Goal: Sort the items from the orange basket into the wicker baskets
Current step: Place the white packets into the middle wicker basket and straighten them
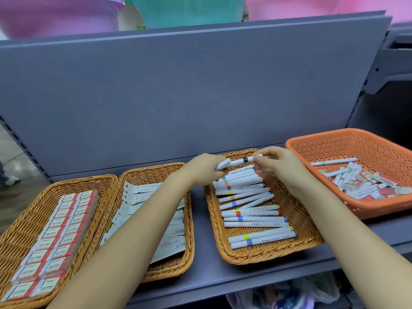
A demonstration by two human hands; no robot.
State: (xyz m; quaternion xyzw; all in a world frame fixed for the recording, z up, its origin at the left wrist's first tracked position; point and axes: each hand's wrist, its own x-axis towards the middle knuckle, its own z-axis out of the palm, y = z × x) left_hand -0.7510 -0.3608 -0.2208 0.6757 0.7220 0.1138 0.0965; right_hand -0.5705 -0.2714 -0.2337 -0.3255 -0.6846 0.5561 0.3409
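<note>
Lying crosswise in the marker basket (263,255), white pens run left-right; above its far end the black-banded marker (242,161) hangs the same way, left hand (206,169) clamped on one tip, right hand (275,163) pinching the other; orange basket (356,139) beyond-right

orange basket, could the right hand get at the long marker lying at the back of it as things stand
Probably yes, once freed: the right hand is pinching a marker with the left hand, but the long marker lies uncovered in the open orange basket.

Perforated orange basket (365,150), tan woven wicker baskets (296,210), white markers (256,224) with coloured bands.
</note>
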